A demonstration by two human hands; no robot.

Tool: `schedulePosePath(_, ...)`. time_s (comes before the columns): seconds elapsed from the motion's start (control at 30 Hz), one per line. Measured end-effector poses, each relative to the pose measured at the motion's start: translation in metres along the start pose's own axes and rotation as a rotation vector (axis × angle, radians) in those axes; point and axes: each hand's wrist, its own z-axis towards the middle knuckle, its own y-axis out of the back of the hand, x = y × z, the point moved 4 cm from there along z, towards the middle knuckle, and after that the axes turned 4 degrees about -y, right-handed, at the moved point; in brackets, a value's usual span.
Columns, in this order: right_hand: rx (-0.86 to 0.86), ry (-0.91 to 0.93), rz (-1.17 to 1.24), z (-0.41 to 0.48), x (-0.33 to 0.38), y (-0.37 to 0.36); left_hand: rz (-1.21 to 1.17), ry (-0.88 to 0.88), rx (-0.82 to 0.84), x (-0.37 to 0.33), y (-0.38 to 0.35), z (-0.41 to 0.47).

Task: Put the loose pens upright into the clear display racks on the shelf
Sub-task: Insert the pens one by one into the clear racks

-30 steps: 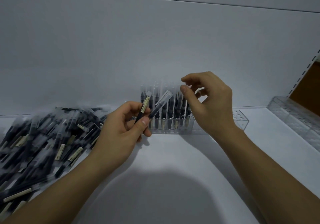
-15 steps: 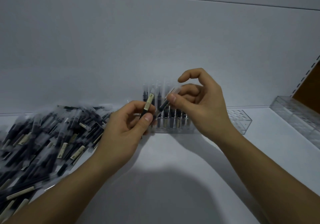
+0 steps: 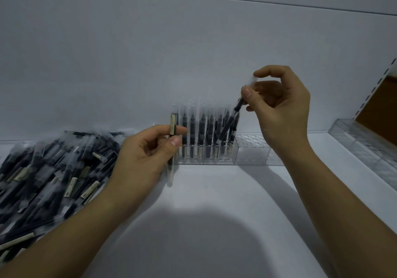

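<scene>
1. The right hand (image 3: 281,110) pinches a slim dark pen with a clear plastic cap (image 3: 231,118) near its capped upper end, between thumb and forefinger, with the other fingers curled behind.
2. That pen hangs tilted, its lower end pointing down and to the left among the tops of the pens at the right end of the filled rows. Whether its tip sits in a hole cannot be told.
3. The left hand (image 3: 146,157) grips a second dark pen with a beige label strip (image 3: 172,125). The thumb presses on its middle and the fingers are curled round it.
4. This second pen stands nearly upright. Its labelled upper end rises in front of the rack's left end, and its pale lower end pokes out beneath the hand, above the shelf.
5. Behind both hands, a clear acrylic display rack (image 3: 253,148) sits against the white back panel (image 3: 193,52). Its left part holds rows of upright dark pens (image 3: 200,133), and round holes show open in its right section.
6. A heap of loose dark pens (image 3: 53,170), many with beige labels, lies on the white shelf (image 3: 214,191) just left of the left hand.
7. A second clear rack (image 3: 365,144) runs along the shelf's right side, well apart from the hands, below a perforated shelf upright (image 3: 373,88).
</scene>
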Motion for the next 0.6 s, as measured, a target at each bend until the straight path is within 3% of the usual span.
schedulePosePath(0.3, 0.021, 0.083, -0.155, -0.001, -0.006, -0.002, -0.035, 0.0, 0.03, 0.001, -0.001, 0.0)
schedulePosePath(0.6, 0.119, 0.062, -0.256, -0.003, -0.01, -0.008, -0.244, 0.102, 0.064, 0.005, -0.001, -0.001)
